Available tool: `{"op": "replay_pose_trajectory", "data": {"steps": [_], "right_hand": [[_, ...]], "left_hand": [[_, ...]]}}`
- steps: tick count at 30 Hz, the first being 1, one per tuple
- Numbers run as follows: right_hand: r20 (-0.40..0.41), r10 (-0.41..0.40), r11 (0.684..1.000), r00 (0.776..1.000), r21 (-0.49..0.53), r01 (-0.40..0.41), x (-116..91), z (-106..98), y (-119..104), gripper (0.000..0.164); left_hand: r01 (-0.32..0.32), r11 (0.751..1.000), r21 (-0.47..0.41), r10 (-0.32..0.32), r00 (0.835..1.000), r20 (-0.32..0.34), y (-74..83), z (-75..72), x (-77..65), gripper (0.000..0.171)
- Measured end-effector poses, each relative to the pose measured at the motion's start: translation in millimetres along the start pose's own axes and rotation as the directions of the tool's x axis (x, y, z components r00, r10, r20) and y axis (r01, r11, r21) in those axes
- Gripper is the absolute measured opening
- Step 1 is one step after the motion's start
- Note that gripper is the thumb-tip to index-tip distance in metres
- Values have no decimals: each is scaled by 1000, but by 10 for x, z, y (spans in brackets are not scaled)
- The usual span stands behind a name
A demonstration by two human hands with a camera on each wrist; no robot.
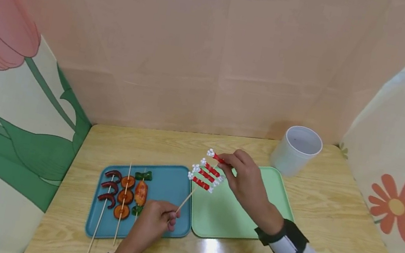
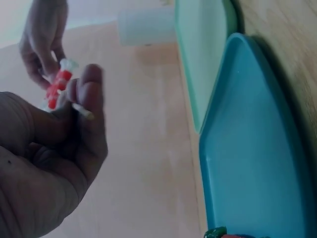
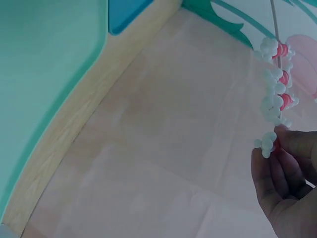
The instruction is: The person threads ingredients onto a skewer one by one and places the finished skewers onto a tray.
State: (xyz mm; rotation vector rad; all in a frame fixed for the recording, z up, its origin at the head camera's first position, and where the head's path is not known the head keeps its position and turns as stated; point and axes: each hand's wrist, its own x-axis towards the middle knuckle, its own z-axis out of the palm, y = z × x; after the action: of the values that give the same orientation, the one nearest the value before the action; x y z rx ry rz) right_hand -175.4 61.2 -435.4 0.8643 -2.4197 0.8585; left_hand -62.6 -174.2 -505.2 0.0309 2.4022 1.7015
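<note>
My left hand (image 1: 156,220) pinches the lower end of a wooden skewer (image 1: 185,200) above the blue tray's right part. Several red pieces with white knobbly ends (image 1: 207,175) are threaded along its upper length. At the skewer's top, my right hand (image 1: 247,184) pinches the uppermost red and white piece (image 1: 215,156), which sits a little apart from the others. In the left wrist view, the skewer's blunt end (image 2: 83,111) pokes out between thumb and fingers. The right wrist view shows the fingertips on the end piece (image 3: 267,144); the skewer's tip is hidden there.
On the blue tray (image 1: 173,175) lie three skewers: dark red curled pieces (image 1: 110,185), orange round slices (image 1: 125,196), and a browned piece (image 1: 141,192) between green ones. A green tray (image 1: 226,221) adjoins it. A white cup (image 1: 295,154) stands at the back right.
</note>
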Motion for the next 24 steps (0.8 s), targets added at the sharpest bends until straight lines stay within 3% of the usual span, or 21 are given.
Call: {"op": "replay_pose_trajectory", "data": {"steps": [6,15,20,24], "right_hand": [[22,-39,999,999,-21,39,-61,81,-12,24],[90,66,998,994,-26,-64,-37,102,16,24],[203,167,985,965,1,-171,-80,89,69,22],[243,238,971,940,-25,-239,-169,68,167,23]], "left_hand": [[6,999,31,-7,1000,16,-3,-11,3,21],[16,1000,16,-16,1000,15,37,27,32,17],[91,994,-58,-92,996,-21,-138,72,-35,15],[171,976,-133,-182,980,-81,-327,105,-110,14]]}}
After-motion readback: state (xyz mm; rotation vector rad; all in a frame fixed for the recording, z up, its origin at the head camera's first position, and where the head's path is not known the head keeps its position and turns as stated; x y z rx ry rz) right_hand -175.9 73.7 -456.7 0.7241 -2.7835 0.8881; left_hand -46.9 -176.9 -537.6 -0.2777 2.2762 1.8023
